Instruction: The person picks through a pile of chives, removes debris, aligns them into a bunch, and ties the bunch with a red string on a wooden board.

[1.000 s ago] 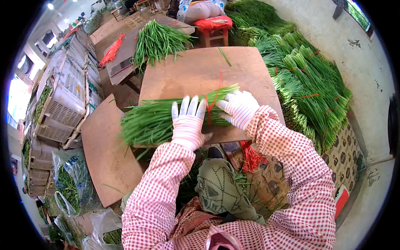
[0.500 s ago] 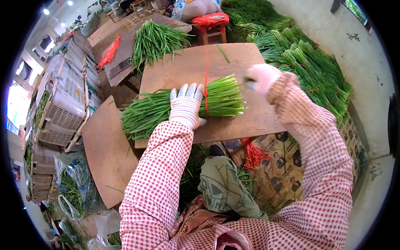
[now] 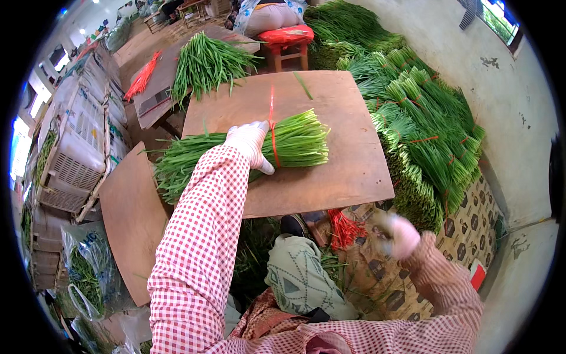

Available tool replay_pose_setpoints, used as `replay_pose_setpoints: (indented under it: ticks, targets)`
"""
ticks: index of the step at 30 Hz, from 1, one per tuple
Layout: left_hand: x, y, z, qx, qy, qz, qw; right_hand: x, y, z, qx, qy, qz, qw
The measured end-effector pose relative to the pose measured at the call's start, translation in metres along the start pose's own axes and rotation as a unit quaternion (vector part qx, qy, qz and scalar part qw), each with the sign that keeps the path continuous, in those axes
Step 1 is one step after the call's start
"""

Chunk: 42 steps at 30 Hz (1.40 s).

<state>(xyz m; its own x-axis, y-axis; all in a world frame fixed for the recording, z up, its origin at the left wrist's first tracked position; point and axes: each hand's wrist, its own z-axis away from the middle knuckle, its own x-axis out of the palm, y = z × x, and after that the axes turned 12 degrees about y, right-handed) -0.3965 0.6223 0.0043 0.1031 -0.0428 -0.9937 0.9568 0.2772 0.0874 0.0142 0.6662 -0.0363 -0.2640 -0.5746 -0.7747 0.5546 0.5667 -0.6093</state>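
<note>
A thick bundle of garlic chives [image 3: 300,138] lies across the wooden board [image 3: 342,171] in front of me, its cut ends to the right. Around it runs a red tie [image 3: 273,141], with one end trailing over the board toward the far side. My left hand [image 3: 249,144], in a pale glove, grips the bundle just left of the tie, thumb on the near side. My right hand [image 3: 402,237], also gloved, is off the board's near right edge, in the air right of a hank of red ties [image 3: 345,229]. Motion smears its fingers.
Tied chive bundles [image 3: 436,130] are piled on the right along the wall. Loose chives [image 3: 209,65] and red ties [image 3: 142,76] lie on a farther table. White crates [image 3: 76,153] line the left. A red stool [image 3: 287,36] with a seated person is beyond the board.
My right hand has swung from beside the bundle's cut ends down toward me, past the board's near edge. My left hand stays on the bundle, its fingers now curled more over it.
</note>
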Motion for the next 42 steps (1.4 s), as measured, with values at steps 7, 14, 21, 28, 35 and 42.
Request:
replay_pose_setpoints:
  ticks: [7,14,21,28,35,42]
  targets:
    - [-0.002,0.013,0.002,-0.001,0.017,0.007,1.000,-0.018,-0.046,-0.181,-0.080,0.241,-0.242,0.937]
    - [0.003,0.013,0.005,-0.014,0.019,-0.004,1.000,-0.040,-0.080,-0.222,-0.101,0.126,0.058,0.985]
    - [0.001,0.011,0.007,-0.014,0.017,0.017,1.000,-0.063,-0.113,-0.205,-0.090,0.109,0.285,0.948]
    - [0.003,0.005,0.007,-0.004,0.022,0.026,0.999,-0.124,0.049,-0.062,-0.097,0.252,0.188,0.944]
    - [-0.002,0.000,0.000,-0.005,-0.016,0.022,1.000,-0.005,-0.014,0.031,0.135,-0.310,0.260,0.904]
    - [0.000,0.002,0.002,-0.015,-0.004,0.038,0.999,-0.006,-0.085,-0.153,-0.286,0.273,0.232,0.889]
